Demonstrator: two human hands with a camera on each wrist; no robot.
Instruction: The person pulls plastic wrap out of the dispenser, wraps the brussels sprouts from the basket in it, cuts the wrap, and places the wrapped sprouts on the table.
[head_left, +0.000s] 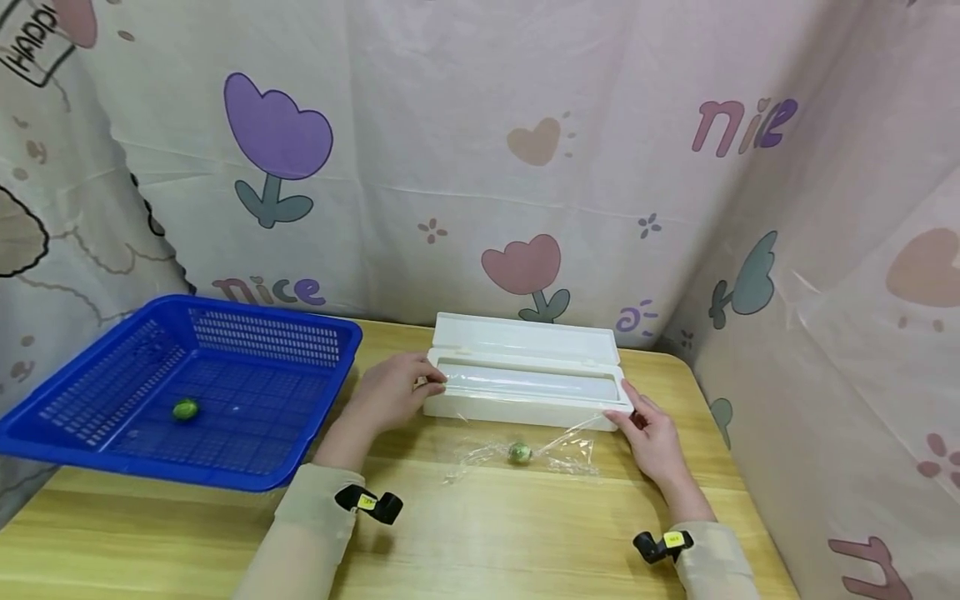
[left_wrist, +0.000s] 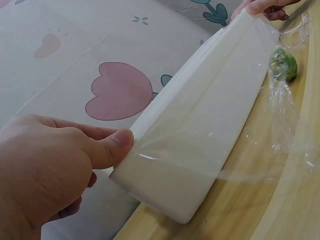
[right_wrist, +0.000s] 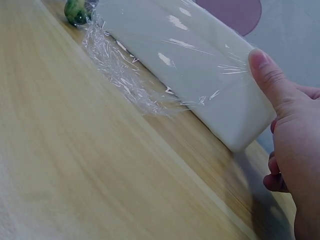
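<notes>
Presently | white box point(head_left: 510, 410): between | left fingers point(left_wrist: 111, 150), right fingers point(right_wrist: 270, 76): gripping its opposite ends

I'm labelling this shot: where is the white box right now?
In the head view, the white box sits just right of centre on the wooden table, between the left hand and the right hand, with the blue basket to its left.

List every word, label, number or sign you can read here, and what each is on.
"nice": patterned backdrop, upper right.
"nice": backdrop, lower left, behind the blue basket.
"HAPP": backdrop, upper left; a last letter is unclear.
Pink lettering, backdrop, lower right: cut off, unreadable.
Yellow labels on both wrist cameras: too small to read.
White box: no text visible.
</notes>
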